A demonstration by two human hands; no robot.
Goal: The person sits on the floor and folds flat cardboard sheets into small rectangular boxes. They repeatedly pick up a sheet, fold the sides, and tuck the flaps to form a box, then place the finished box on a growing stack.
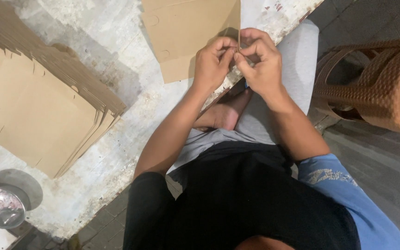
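Nearest the camera, the person's forearms are reaching forward over their lap toward the edge of a worn, whitish work table [116,153]. The left hand [213,62] is curling its fingers in tight, thumb and fingertips pinching the near edge of a flat brown cardboard blank [186,32]. The right hand [260,62] is meeting it from the other side, its fingers likewise closed to a narrow pinch on the same folded edge, so both hands are touching each other around the cardboard. The blank is lying on the table just beyond the hands, its folded flap standing upright between them. Farther left, a fanned stack of cardboard blanks [47,106] is resting on the table, well apart. A woven brown chair [380,83] is standing at the right.
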